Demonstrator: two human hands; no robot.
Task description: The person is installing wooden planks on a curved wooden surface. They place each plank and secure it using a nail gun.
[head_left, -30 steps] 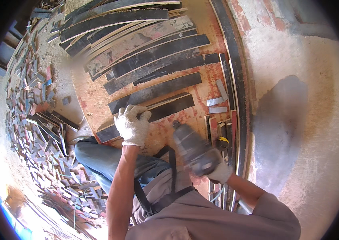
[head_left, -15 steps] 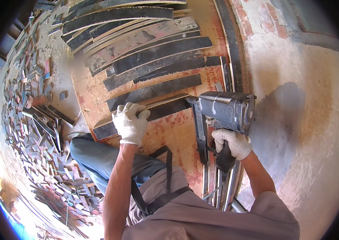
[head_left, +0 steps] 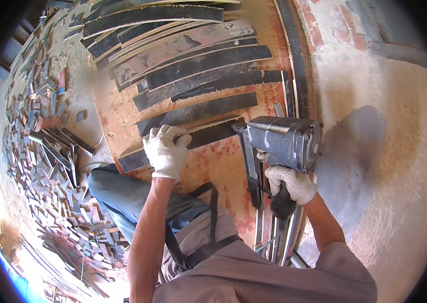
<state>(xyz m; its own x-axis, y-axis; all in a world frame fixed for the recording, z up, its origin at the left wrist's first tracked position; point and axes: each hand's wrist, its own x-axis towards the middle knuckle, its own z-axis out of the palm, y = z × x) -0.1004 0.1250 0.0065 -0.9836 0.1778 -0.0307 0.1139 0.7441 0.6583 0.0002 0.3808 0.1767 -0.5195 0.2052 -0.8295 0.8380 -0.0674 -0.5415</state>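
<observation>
My right hand (head_left: 292, 185), in a white knit glove, is wrapped round the handle of a black nail gun (head_left: 281, 141). The gun's nose meets the right end of a black-faced wooden strip (head_left: 216, 133). A second, narrow strip edge runs along the top of that strip. My left hand (head_left: 167, 152), gloved the same way, is closed over the strip's left-middle part, with fingers bent across its upper edge. Under the strip lies a large orange-brown board (head_left: 218, 171) with red stains. Just beyond my left hand another black strip (head_left: 198, 112) lies on the board.
More black and grey strips (head_left: 208, 65) lie across the far part of the board. Long strips (head_left: 294, 60) run along its right edge, beside a worn plaster wall (head_left: 405, 131). A heap of wood offcuts (head_left: 47, 151) covers the floor at left, past my bent knee (head_left: 117, 189).
My left hand's fingers have curled slightly more on the strip. The nail gun stays at the strip's right end; the whole view has shifted only a little.
</observation>
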